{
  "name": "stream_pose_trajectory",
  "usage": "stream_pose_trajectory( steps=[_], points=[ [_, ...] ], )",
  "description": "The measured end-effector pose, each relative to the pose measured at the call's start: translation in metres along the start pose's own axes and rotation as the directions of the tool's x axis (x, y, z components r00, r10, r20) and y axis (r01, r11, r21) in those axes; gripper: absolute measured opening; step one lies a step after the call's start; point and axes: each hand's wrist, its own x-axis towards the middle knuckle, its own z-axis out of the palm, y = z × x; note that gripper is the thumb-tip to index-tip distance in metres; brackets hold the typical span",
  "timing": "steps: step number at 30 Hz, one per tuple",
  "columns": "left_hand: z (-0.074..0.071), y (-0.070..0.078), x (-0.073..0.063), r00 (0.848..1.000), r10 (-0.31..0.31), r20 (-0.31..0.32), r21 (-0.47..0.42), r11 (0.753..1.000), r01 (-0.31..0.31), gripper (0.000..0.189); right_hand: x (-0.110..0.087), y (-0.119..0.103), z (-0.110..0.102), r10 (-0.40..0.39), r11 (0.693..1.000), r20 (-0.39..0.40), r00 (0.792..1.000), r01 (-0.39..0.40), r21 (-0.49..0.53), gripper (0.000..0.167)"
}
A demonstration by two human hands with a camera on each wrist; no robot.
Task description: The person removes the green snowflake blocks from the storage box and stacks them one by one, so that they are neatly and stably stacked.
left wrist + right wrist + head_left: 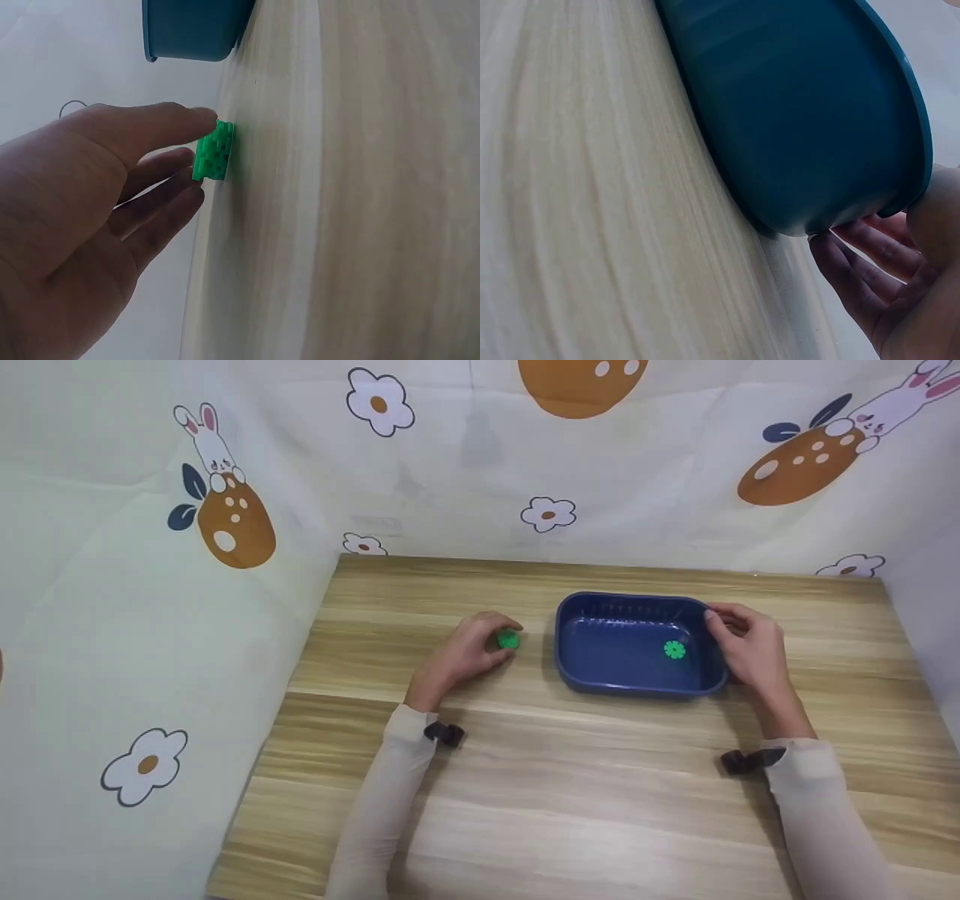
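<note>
My left hand (471, 645) is left of the blue basin, its thumb and fingertips at opposite sides of a small stack of green notched discs (214, 151). In the left wrist view the stack is right at the wooden surface. From above, its round green top shows between thumb and fingers. My right hand (752, 649) grips the right end of the blue plastic basin (615, 690), thumb over the rim and fingers against the outer wall (795, 135). Inside the basin, toward its right end, lies a green flower-shaped disc (674, 649).
The basin stands on a wood-grain table (570, 810). A pale cloth (450, 472) printed with rabbits and flowers hangs behind the table and along its left side. Dark wrist straps (444, 733) sit over the light sleeves.
</note>
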Motion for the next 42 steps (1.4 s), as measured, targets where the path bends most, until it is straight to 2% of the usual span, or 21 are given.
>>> stream_pose_trajectory(
  steps=[12, 23, 31, 42],
  points=[
    [0.0009, -0.0006, 0.0004, 1.000, 0.014, -0.008, -0.022, 1.000, -0.014, 0.032, -0.0001, -0.0004, -0.0009, 0.025, 1.000, 0.012, 1.000, -0.025, 0.005, 0.041],
    [-0.0003, -0.0013, -0.0001, 1.000, 0.023, -0.012, -0.007, 1.000, -0.023, 0.031, 0.0004, -0.0007, -0.0003, 0.039, 0.999, 0.017, 0.999, -0.039, -0.006, 0.042],
    [0.0000, -0.0004, -0.0002, 1.000, -0.004, -0.010, -0.032, 0.999, 0.003, 0.031, -0.0004, -0.0009, -0.0008, 0.014, 1.000, 0.012, 1.000, -0.014, 0.002, 0.040],
    [0.0011, -0.0010, 0.0009, 1.000, 0.004, -0.008, -0.027, 1.000, -0.004, 0.030, 0.0003, 0.0004, -0.0013, 0.025, 1.000, 0.017, 1.000, -0.025, 0.000, 0.041]
  ],
)
